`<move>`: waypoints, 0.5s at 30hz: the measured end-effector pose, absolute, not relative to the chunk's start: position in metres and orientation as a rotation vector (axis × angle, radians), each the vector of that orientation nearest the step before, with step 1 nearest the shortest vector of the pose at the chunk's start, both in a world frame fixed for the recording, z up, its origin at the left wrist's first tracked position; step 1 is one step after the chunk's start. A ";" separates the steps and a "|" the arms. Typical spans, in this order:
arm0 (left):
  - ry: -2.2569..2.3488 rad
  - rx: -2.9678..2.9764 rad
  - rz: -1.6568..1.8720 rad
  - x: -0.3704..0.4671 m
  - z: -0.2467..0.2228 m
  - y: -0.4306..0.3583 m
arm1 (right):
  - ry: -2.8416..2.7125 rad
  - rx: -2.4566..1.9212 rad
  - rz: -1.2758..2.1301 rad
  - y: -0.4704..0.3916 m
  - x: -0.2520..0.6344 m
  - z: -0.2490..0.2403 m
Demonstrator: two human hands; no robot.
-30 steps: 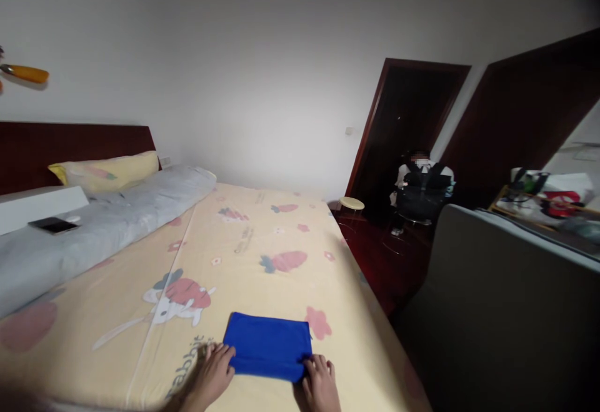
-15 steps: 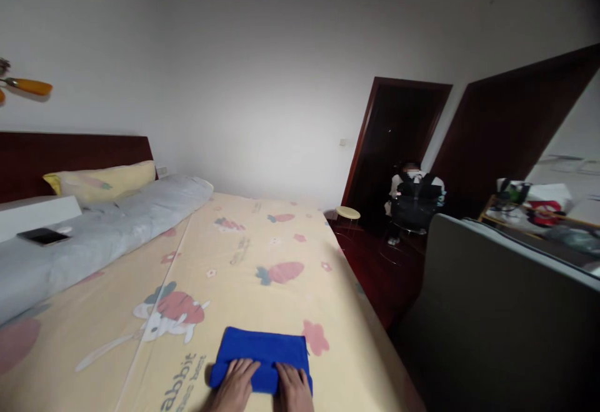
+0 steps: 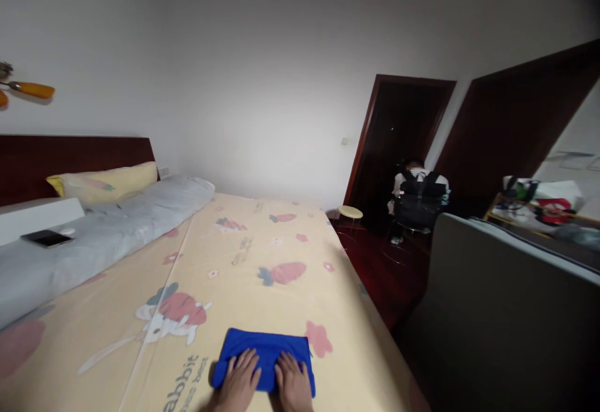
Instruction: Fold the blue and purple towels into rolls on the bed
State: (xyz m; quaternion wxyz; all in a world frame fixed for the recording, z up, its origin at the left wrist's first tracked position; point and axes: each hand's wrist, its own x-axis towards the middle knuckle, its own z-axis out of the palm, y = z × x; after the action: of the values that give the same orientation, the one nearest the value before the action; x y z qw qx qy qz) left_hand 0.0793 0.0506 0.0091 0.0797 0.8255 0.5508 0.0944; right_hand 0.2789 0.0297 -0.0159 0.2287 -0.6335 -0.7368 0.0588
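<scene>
A blue cloth (image 3: 269, 341), folded into a rough rectangle with a thicker folded or rolled near edge, lies on the patterned bed sheet (image 3: 262, 302). My left hand (image 3: 240, 377) rests palm down on the left part of that near edge, its fingers spread over the fabric. On the right part lies my right hand (image 3: 292, 379), also palm down with fingers apart. Both hands press on the cloth from above, and neither is wrapped round it. The cloth under the palms is hidden.
On the left, a grey quilt (image 3: 140, 212) carries a dark phone or tablet (image 3: 47, 238); a yellow pillow (image 3: 103, 187) is behind. A dark panel (image 3: 497, 312) stands right of the bed. A person (image 3: 419, 190) sits near the door, by a round stool (image 3: 350, 212).
My fingers have slid slightly forward over the cloth and spread flatter on it. The cloth stays in nearly the same place. The view has shifted a little.
</scene>
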 end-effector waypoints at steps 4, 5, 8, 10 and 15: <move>1.859 2.434 0.138 0.049 0.018 0.060 | -1.960 -1.991 0.136 0.030 0.325 0.005; 1.876 2.450 0.140 0.046 0.018 0.062 | -1.941 -2.012 0.124 0.029 0.326 0.007; 1.835 2.498 0.219 0.060 0.016 0.063 | -1.969 -1.887 0.137 0.025 0.302 0.008; 1.721 2.553 0.287 0.078 0.012 0.062 | -2.052 -1.736 0.222 0.022 0.277 0.009; 1.634 2.550 0.288 0.088 0.008 0.061 | -2.036 -1.830 0.344 0.020 0.266 0.027</move>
State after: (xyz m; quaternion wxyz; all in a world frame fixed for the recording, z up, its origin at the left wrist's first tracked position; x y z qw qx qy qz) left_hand 0.0879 0.0612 0.0076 0.0495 0.8373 0.5363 0.0945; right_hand 0.2662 0.0205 0.0265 0.1901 -0.6511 -0.7245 0.1223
